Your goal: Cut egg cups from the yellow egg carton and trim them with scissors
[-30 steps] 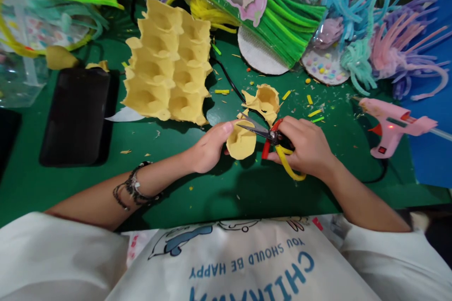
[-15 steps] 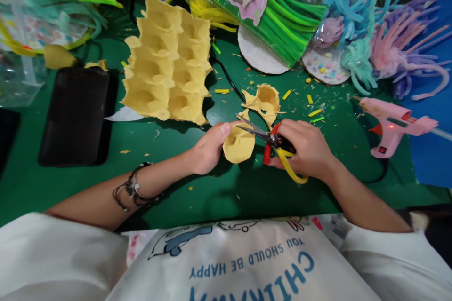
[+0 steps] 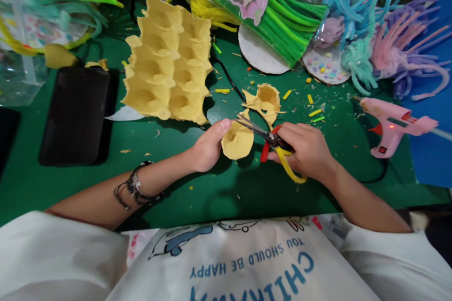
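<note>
Between thumb and fingers, my left hand [image 3: 211,146] pinches a yellow egg-carton cup [image 3: 237,142] by its left side. My right hand [image 3: 305,148] grips scissors [image 3: 287,162] with red and yellow handles. Their narrow blades lie across the cup's upper rim, slightly apart, near my left thumb. Just beyond the blades rests a torn, ragged carton scrap [image 3: 267,99]. Farther left lies a larger yellow egg carton [image 3: 167,63] with two columns of hollows and rough-cut edges.
A pink glue gun [image 3: 399,124] with a lit red light stands at the right. A black phone [image 3: 75,115] lies at the left. Green pipe cleaners [image 3: 278,23] and pastel bundles [image 3: 356,33] fill the back. Small trimmings [image 3: 315,113] are scattered over the green table [image 3: 183,202].
The cup has shifted slightly up and to the left in my left hand. The scissor blades have tilted a little and sit at the cup's upper edge.
</note>
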`<action>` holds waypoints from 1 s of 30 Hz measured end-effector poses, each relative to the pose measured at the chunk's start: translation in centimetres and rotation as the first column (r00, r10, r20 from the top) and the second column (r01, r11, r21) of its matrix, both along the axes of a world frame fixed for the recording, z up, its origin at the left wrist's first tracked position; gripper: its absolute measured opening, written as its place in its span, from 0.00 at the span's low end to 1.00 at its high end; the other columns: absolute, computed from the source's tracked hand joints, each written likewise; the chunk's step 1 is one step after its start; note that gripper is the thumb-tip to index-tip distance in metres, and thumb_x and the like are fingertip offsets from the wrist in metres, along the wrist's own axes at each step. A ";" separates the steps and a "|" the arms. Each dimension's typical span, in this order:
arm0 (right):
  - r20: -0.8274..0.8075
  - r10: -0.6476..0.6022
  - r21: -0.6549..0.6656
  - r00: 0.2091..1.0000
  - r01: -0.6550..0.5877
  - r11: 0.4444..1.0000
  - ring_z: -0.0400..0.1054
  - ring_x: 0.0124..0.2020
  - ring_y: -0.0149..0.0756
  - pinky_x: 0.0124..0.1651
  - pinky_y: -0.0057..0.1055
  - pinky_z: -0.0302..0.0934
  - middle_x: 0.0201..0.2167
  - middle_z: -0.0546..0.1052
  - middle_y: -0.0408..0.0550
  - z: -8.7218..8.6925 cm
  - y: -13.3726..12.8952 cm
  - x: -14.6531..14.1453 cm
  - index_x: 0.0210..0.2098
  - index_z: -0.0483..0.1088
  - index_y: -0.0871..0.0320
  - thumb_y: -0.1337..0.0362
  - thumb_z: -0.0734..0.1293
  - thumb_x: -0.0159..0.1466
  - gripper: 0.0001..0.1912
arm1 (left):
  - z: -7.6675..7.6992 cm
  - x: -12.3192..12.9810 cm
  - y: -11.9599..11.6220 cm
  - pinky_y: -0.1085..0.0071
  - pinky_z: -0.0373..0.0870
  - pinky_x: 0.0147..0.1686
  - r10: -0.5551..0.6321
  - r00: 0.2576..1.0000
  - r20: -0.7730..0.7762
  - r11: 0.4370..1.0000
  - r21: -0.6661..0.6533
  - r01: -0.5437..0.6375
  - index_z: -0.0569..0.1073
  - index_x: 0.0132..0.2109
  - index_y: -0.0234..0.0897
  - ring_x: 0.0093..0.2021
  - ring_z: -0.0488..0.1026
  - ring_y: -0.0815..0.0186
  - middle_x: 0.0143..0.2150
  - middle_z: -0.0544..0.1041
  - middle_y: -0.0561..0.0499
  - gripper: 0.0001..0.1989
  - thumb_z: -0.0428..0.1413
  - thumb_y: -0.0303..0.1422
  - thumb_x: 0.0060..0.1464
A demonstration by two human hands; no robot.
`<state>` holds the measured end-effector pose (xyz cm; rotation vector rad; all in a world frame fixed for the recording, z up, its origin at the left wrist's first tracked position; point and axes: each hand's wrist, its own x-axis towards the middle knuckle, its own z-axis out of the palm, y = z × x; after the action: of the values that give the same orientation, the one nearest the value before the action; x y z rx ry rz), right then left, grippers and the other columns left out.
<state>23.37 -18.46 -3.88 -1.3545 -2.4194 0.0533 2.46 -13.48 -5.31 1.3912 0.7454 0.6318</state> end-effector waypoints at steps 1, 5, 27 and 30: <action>-0.001 -0.005 0.002 1.000 0.005 1.000 0.55 0.21 0.29 0.28 0.27 0.49 0.20 0.67 0.43 0.0 0.0 0.0 0.25 0.65 0.58 0.44 0.54 0.65 0.26 | 0.1 0.1 0.1 0.73 0.61 0.20 0.025 1.000 0.004 0.999 -0.042 -0.025 0.63 0.26 0.36 0.21 0.63 0.70 0.19 0.63 0.53 0.29 0.38 0.58 0.52; -0.008 -0.060 -0.016 0.998 0.060 0.998 0.55 0.20 0.28 0.26 0.26 0.49 0.19 0.65 0.42 0.1 0.1 0.0 0.22 0.63 0.58 0.44 0.54 0.64 0.26 | 0.1 0.6 0.5 0.75 0.56 0.15 -0.040 0.987 0.153 0.992 -0.116 0.058 0.62 0.25 0.36 0.16 0.57 0.73 0.16 0.60 0.55 0.29 0.40 0.59 0.52; -0.005 -0.246 -0.114 0.969 0.244 0.963 0.58 0.26 0.35 0.31 0.31 0.49 0.27 0.70 0.48 -0.2 -0.3 -0.4 0.32 0.68 0.59 0.37 0.54 0.59 0.30 | -0.1 -0.1 0.1 0.68 0.68 0.42 -0.173 0.984 -0.030 0.920 0.353 0.173 0.65 0.38 0.36 0.44 0.68 0.60 0.29 0.68 0.49 0.17 0.46 0.47 0.58; 0.075 -0.220 -0.061 0.973 0.224 0.973 0.53 0.23 0.33 0.30 0.32 0.46 0.23 0.67 0.47 -0.2 -0.3 -0.2 0.26 0.67 0.59 0.37 0.51 0.60 0.32 | 0.0 -0.1 0.1 0.66 0.68 0.44 -0.182 0.983 -0.040 0.917 0.354 0.184 0.66 0.39 0.35 0.44 0.68 0.60 0.30 0.70 0.48 0.19 0.47 0.48 0.57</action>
<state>23.17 -18.71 -4.10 -1.6755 -2.3224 0.0331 2.36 -13.35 -5.32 1.7756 0.5105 0.6354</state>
